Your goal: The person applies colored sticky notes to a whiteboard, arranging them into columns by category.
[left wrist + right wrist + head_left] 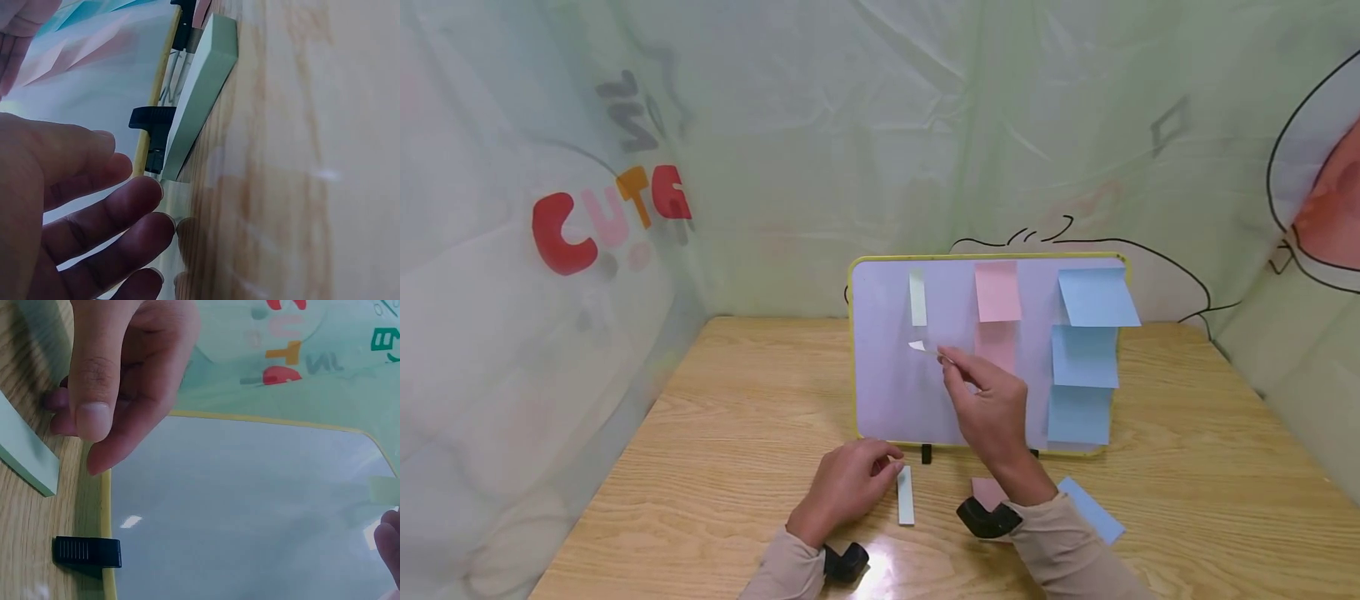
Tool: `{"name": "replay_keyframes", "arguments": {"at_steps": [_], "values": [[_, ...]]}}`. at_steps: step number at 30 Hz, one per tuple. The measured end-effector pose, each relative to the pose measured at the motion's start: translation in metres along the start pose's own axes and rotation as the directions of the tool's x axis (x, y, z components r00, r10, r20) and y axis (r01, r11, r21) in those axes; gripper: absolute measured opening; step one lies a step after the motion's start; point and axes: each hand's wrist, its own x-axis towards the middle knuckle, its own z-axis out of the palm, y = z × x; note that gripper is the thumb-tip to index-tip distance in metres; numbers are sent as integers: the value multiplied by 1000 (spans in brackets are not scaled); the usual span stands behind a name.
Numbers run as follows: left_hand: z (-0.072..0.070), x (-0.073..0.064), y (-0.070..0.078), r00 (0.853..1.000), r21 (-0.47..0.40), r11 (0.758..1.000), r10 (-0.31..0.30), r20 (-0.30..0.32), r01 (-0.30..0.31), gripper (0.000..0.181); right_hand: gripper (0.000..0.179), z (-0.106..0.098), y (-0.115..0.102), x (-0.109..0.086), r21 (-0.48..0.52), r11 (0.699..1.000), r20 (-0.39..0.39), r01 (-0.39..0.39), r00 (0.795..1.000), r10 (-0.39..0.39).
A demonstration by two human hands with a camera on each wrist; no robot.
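Observation:
A narrow pale green sticky note (917, 345) is pinched between the thumb and fingers of my right hand (992, 408), in front of the whiteboard (887, 392). It is just below another pale green sticky note (917, 298) stuck upright near the board's top. On the table, my left hand (850, 479) lies beside a thin green sticky-note pad (906, 496), its fingers loosely bent and holding nothing. The left wrist view shows that pad (203, 81) lying along the board's foot, with the fingertips near its end.
Two pink notes (997, 292) and several blue notes (1084, 358) hang in columns on the board. A pink pad (988, 493) and a blue pad (1092, 510) lie on the wooden table (760, 417), partly behind my right forearm. Black feet (927, 454) support the board.

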Motion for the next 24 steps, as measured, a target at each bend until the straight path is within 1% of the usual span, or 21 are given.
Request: {"name": "replay_keyframes", "arguments": {"at_steps": [4, 9, 12, 15, 19, 24], "values": [[0, 0, 0, 1000, 2, 1000, 5, -2, -5, 15, 26, 5, 0, 2, -24, 999, -23, 46, 999, -46], [0, 1, 0, 1000, 8, 1000, 15, -11, -15, 14, 29, 11, 2, 3, -100, 990, -51, 102, 993, -107], [0, 1, 0, 1000, 11, 1000, 16, -11, -16, 14, 33, 15, 4, 5, -147, 978, -67, 151, 984, -162], [0, 1, 0, 1000, 13, 1000, 20, -15, -20, 14, 33, 18, 6, 6, -191, 959, -74, 207, 972, -224], [0, 1, 0, 999, 11, 1000, 29, -20, -29, 14, 33, 21, 8, 5, -242, 934, -48, 264, 958, -284], [0, 1, -1, 999, 12, 999, 31, -22, -31, 14, 34, 26, 11, 4, -275, 918, -10, 284, 955, -298]]}}
